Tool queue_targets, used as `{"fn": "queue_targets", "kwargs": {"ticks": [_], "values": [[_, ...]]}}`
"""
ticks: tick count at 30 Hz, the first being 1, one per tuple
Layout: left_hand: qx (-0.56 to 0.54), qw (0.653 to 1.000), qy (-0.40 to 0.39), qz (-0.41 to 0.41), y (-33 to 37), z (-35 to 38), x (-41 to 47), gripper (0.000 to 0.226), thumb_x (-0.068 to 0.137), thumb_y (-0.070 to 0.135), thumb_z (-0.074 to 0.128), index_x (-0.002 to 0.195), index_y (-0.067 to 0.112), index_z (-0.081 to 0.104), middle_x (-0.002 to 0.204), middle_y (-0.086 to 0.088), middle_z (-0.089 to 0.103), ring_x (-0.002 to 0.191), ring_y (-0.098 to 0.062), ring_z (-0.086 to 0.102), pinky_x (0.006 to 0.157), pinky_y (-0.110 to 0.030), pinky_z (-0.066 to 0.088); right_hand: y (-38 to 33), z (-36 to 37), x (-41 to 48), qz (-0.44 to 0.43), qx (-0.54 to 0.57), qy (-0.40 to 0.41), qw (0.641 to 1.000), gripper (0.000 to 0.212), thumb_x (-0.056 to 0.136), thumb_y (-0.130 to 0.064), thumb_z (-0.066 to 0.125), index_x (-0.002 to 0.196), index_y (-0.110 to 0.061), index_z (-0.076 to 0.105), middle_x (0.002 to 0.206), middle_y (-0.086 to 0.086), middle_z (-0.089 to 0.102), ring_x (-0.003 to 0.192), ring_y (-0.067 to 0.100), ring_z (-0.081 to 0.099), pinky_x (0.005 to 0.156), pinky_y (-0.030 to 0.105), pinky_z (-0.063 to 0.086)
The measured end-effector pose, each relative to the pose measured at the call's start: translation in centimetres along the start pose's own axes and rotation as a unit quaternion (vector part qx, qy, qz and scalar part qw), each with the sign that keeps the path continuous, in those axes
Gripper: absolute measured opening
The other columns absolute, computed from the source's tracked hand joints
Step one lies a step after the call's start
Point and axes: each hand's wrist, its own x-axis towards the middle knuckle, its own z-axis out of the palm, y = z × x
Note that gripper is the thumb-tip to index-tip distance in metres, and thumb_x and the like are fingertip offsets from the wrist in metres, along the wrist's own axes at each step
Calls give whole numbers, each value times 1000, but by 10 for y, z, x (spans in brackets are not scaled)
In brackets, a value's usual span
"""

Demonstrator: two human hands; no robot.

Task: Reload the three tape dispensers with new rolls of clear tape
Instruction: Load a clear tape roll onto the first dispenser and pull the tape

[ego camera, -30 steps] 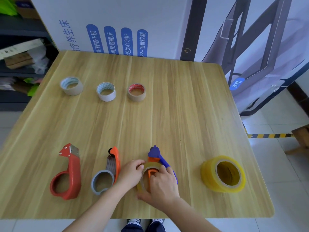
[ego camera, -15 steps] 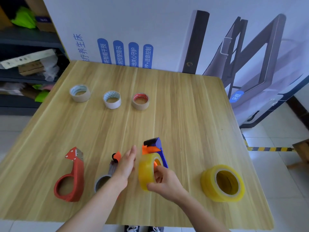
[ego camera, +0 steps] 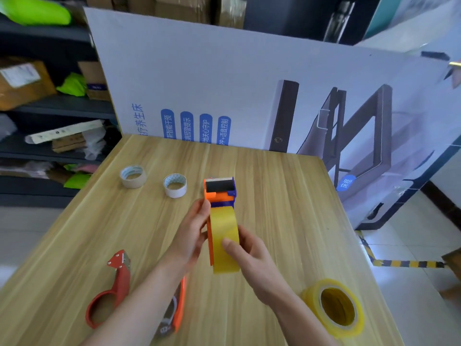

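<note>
Lying idle at lower left: red plastic loop-handled tape dispenser [ego camera: 109, 293], orange-and-grey dispenser [ego camera: 178, 308] under the forearm. Holding orange-and-blue plastic dispenser [ego camera: 219, 193] mid-frame, long axis pointing up-frame: left hand [ego camera: 192, 236] gripping its orange side, right hand [ego camera: 252, 260] clamping the mounted yellowish clear tape roll [ego camera: 223, 236]. Sitting unobstructed at lower right: spare clear rolls [ego camera: 334, 310].

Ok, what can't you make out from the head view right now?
- Head view, orange dispenser: mostly under the left forearm, hub hidden.
- Head view, tape roll on the blue dispenser: edge-on, gripped between left hand and right hand, so its seating on the hub is unseen.
- Head view, spare rolls: translucent, so their count is unclear.
</note>
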Motion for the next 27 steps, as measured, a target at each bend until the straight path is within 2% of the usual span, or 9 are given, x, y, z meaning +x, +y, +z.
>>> {"fn": "queue_targets", "kwargs": {"ticks": [4,8,10,14,16,19,21,24,27], "values": [[-7,995,-11,97,32,15,-13,47,91,39,49,129,12,51,129,-28,54,121,-50,48,103,-65,33,-23,9,-4,-67,-6,20,998,27,92,-36,52,112,-20,62,96,-4,71,90,10,65,77,29,55],[39,987,-42,152,54,21,-24,49,90,33,46,132,7,43,128,-34,51,114,-58,46,84,-53,45,-43,13,-6,-94,15,31,995,34,92,-40,48,112,-16,59,105,9,71,96,23,70,82,39,56],[57,981,-57,178,61,23,-28,48,90,31,47,132,7,42,128,-33,51,111,-54,49,73,-33,47,-52,16,-6,-102,25,34,994,35,90,-42,49,111,-14,58,102,10,71,91,24,72,78,41,57],[69,969,-91,221,75,24,-34,38,90,33,56,124,17,51,121,-25,58,102,-46,56,78,-44,50,-64,20,-7,-119,44,52,991,36,88,-43,53,104,-12,58,95,16,69,79,28,72,68,40,58],[88,960,-98,247,83,24,-35,36,86,40,60,118,25,54,109,-11,61,89,-27,57,67,-33,49,-70,21,-6,-135,43,62,988,34,87,-44,55,102,-13,58,93,16,68,75,27,71,64,34,57],[143,939,-80,303,91,28,-38,75,77,55,68,137,23,37,122,0,58,104,-15,60,80,-28,51,-76,24,-3,-158,-4,93,983,43,83,-55,55,94,-13,56,84,11,67,75,32,69,65,48,58],[201,913,-44,353,97,29,-41,84,73,50,73,141,26,31,136,-1,48,122,-18,54,89,-26,50,-79,26,-2,-172,-51,114,977,45,83,-56,52,91,-11,53,84,17,65,79,41,64,70,59,53],[309,843,39,439,109,27,-44,45,74,36,71,116,31,57,140,1,37,132,-12,42,98,-26,46,-80,25,0,-190,-91,123,970,42,85,-55,49,89,-13,50,82,16,65,76,39,63,69,59,51],[396,787,63,469,117,26,-46,13,77,35,71,87,27,69,137,3,40,134,-8,36,108,-23,34,-80,23,1,-201,-135,125,962,37,86,-57,47,86,-20,48,68,-1,61,61,16,57,58,43,48]]}}
